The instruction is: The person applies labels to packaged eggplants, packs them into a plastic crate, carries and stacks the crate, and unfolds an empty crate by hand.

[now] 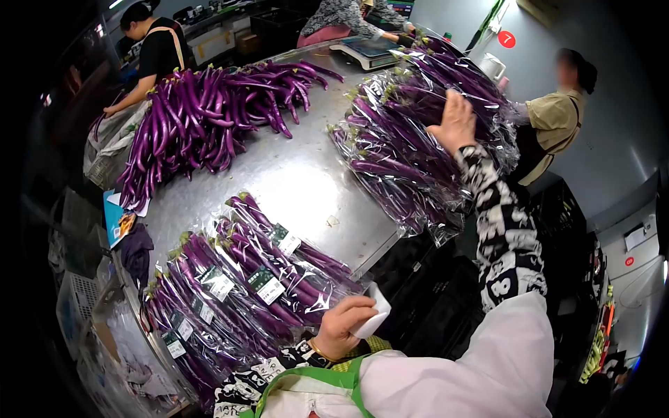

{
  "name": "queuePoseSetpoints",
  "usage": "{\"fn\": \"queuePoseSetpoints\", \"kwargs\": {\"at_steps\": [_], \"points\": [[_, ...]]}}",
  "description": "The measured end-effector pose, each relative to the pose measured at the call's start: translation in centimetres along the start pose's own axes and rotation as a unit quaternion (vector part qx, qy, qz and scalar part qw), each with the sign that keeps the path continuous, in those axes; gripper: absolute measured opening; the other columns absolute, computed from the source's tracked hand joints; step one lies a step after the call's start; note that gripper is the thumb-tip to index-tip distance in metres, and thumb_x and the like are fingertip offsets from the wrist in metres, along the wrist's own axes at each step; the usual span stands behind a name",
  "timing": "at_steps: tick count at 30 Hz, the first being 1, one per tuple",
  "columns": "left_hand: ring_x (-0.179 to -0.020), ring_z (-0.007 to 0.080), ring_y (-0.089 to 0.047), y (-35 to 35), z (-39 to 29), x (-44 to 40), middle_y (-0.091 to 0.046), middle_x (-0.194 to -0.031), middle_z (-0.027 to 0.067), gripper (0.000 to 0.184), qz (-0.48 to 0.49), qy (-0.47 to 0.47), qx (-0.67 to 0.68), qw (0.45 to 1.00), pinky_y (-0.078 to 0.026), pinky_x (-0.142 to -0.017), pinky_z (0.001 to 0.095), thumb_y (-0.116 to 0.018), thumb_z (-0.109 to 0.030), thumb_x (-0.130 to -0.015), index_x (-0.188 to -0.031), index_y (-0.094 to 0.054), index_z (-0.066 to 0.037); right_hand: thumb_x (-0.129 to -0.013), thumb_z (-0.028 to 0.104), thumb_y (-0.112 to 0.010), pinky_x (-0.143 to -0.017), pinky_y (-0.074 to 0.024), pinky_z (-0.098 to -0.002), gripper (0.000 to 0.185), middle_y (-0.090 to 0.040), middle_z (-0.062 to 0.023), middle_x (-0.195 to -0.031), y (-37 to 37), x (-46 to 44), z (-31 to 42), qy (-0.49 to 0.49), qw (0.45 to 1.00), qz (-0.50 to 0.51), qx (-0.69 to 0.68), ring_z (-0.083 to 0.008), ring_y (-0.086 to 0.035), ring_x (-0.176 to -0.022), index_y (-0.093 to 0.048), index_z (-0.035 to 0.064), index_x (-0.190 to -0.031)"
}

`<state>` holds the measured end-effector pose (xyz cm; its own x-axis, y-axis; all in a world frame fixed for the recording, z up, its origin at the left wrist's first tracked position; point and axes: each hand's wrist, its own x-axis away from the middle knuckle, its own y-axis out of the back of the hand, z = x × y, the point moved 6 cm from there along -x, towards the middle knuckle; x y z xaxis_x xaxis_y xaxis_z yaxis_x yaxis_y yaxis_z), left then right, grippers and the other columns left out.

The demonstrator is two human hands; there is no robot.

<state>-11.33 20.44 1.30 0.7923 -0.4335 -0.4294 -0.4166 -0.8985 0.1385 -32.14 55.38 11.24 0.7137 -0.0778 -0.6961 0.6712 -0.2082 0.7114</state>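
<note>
My right hand (456, 122) lies open, fingers spread, on or just over a pile of eggplants in clear bags (404, 153) at the table's right side. Near the bottom middle, my left hand (343, 329) is closed on a white object (373, 313), perhaps a roll or stack of labels. Beside that hand lies a row of bagged eggplants (240, 279), several with green and white labels (266, 284). Loose purple eggplants (202, 115) are heaped at the table's far left.
The metal table (279, 184) runs between the heaps. A scale (367, 53) stands at its far end. One person (157, 49) is at the far left, another (341, 21) behind the scale, a third (557, 115) at the right. Dark crates (557, 209) stand at the right.
</note>
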Motion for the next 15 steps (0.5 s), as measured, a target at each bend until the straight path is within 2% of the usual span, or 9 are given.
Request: {"fn": "queuePoseSetpoints", "kwargs": {"at_steps": [1,3,5,7,9,11,13,14,15], "points": [[-0.075,0.0239,-0.064,-0.3,0.2,0.0,-0.064,-0.093,0.0122,0.021,0.047,-0.036,-0.01,0.998,-0.05,-0.066,0.0303,-0.077,-0.007,-0.067,-0.085,-0.066,-0.002,-0.057,0.032,-0.083,-0.092,-0.038,-0.0472,0.077,-0.052,-0.0134,-0.116,-0.9,-0.9,-2.1,-0.009,0.999,-0.018,0.046,-0.0325,-0.048,-0.108,-0.042,0.0051,-0.116],[-0.073,0.0237,-0.064,-0.7,0.4,0.0,-0.065,-0.088,0.0105,0.02,0.096,-0.067,-0.021,0.993,-0.049,-0.064,0.0303,-0.077,-0.009,-0.067,-0.083,-0.066,-0.003,-0.057,0.036,-0.082,-0.091,-0.0385,-0.0478,0.073,-0.055,-0.0115,-0.112,-3.4,-2.1,-3.8,-0.048,0.976,0.204,0.063,-0.0296,-0.049,-0.112,-0.045,0.0068,-0.113],[-0.071,0.0234,-0.064,-0.9,0.2,-0.1,-0.066,-0.082,0.0082,0.018,0.116,-0.096,-0.074,0.986,-0.048,-0.061,0.0311,-0.076,-0.011,-0.066,-0.079,-0.066,-0.004,-0.057,0.031,-0.078,-0.083,-0.0418,-0.0465,0.047,-0.061,-0.0094,-0.096,-3.9,-2.5,-2.5,0.016,0.97,0.218,0.109,-0.0283,-0.058,-0.097,-0.056,0.0083,-0.092],[-0.072,0.0227,-0.064,-1.1,0.8,-0.1,-0.066,-0.085,0.0102,0.014,0.105,-0.083,-0.081,0.988,-0.049,-0.062,0.0313,-0.074,-0.009,-0.067,-0.076,-0.065,-0.003,-0.056,0.023,-0.074,-0.079,-0.0425,-0.0451,0.037,-0.062,-0.0088,-0.089,-3.5,-2.5,-0.1,0.082,0.972,0.196,0.103,-0.0286,-0.06,-0.089,-0.056,0.0089,-0.085],[-0.075,0.0232,-0.064,-1.1,1.6,0.1,-0.064,-0.09,0.0129,0.012,0.088,0.005,-0.018,0.996,-0.051,-0.065,0.0301,-0.073,-0.005,-0.069,-0.078,-0.065,0.0,-0.058,0.021,-0.071,-0.076,-0.0438,-0.0421,0.034,-0.063,-0.0106,-0.086,-1.6,-1.5,2.8,0.099,0.972,0.194,0.092,-0.029,-0.06,-0.087,-0.055,0.0088,-0.086],[-0.077,0.0236,-0.064,-0.9,1.9,0.2,-0.062,-0.096,0.0145,0.013,0.071,0.02,-0.026,0.997,-0.052,-0.066,0.0293,-0.072,-0.003,-0.071,-0.083,-0.067,-0.001,-0.061,0.023,-0.07,-0.076,-0.0445,-0.0415,0.034,-0.064,-0.0114,-0.087,0.7,-0.4,5.8,0.103,0.967,0.223,0.066,-0.0298,-0.061,-0.088,-0.056,0.0079,-0.088],[-0.079,0.0231,-0.064,-0.8,1.6,-0.3,-0.062,-0.097,0.0142,0.017,0.027,0.008,-0.042,0.999,-0.052,-0.066,0.0291,-0.072,-0.003,-0.071,-0.087,-0.067,-0.002,-0.065,0.026,-0.069,-0.076,-0.0481,-0.0419,0.034,-0.065,-0.0143,-0.086,3.2,1.4,8.6,0.091,0.965,0.242,-0.044,-0.0319,-0.063,-0.082,-0.062,0.0071,-0.092],[-0.08,0.0225,-0.064,-0.9,1.9,-0.4,-0.061,-0.099,0.0137,0.02,0.015,0.087,-0.001,0.996,-0.051,-0.067,0.0289,-0.072,-0.003,-0.072,-0.091,-0.066,-0.002,-0.066,0.027,-0.068,-0.076,-0.0485,-0.0421,0.033,-0.065,-0.0144,-0.086,2.9,2.8,9.9,0.106,0.954,0.266,-0.088,-0.032,-0.064,-0.081,-0.063,0.008,-0.093],[-0.079,0.0238,-0.062,-0.8,1.1,-1.1,-0.06,-0.094,0.0128,0.019,-0.018,0.08,0.02,0.996,-0.05,-0.067,0.0284,-0.067,0.003,-0.072,-0.091,-0.064,0.0,-0.066,0.027,-0.068,-0.076,-0.0489,-0.0422,0.033,-0.065,-0.0145,-0.085,2.2,4.0,11.0,0.119,0.941,0.289,-0.131,-0.0321,-0.064,-0.079,-0.064,0.0089,-0.094]]}}
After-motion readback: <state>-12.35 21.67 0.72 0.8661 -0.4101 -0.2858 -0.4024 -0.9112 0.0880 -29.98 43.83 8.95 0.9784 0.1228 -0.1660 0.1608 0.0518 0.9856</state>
